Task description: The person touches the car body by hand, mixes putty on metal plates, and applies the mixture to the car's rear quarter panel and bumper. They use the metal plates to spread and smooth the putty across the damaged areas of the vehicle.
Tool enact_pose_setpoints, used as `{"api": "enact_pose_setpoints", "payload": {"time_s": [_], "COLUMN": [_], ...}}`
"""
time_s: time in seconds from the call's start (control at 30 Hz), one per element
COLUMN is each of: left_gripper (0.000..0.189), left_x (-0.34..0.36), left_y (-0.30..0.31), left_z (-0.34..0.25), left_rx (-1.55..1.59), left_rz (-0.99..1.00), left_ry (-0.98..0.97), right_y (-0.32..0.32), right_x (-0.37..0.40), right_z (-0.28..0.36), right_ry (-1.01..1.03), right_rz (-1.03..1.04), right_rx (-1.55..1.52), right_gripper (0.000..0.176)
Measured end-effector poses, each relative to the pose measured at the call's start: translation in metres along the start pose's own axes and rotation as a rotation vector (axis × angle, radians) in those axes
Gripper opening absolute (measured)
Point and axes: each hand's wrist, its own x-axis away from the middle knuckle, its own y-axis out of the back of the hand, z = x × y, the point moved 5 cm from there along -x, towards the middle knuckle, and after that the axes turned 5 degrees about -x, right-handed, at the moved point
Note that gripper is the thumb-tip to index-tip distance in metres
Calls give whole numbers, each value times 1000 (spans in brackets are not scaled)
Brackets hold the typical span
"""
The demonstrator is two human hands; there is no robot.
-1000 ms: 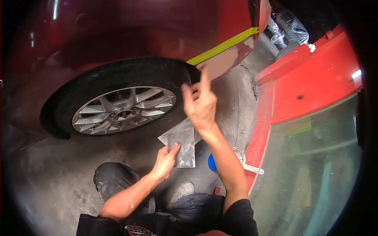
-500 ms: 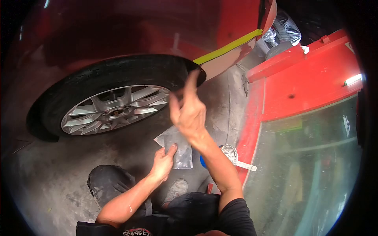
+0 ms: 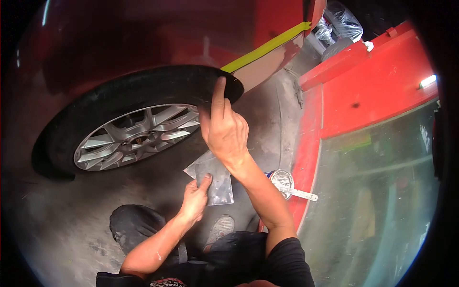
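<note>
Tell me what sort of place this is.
Probably a car body repair shop: a red car with masking tape along its lower panel, the left hand holding metal plates, and an open tin on the floor.

Right hand (image 3: 224, 129) raised, index finger extended, others curled, forearm bare. Left hand (image 3: 195, 201) below it, clamped, thumb on top.

I can read almost nothing here. Below the left hand (image 3: 193, 203), at the bottom edge, the black shirt (image 3: 143, 280) bears a cut-off printed badge (image 3: 167, 282); I make out only letters like "NALD". Left of the right hand (image 3: 224, 131), the hub emblem (image 3: 140, 140) is too small to read.
</note>
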Motion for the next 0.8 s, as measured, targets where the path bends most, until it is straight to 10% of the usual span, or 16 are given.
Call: {"api": "enact_pose_setpoints", "payload": {"time_s": [0.67,0.8], "left_gripper": [28,27], "left_x": [-11,-17], "left_y": [28,30], "left_z": [12,18], "left_rx": [-171,-189], "left_rz": [-126,-108], "left_ry": [-17,-41], "right_y": [7,-16], "right_x": [7,53], "right_z": [-35,-5], "right_ry": [-279,23], "right_rz": [-37,50], "right_rx": [-556,-475], "right_gripper": [94,66]}}
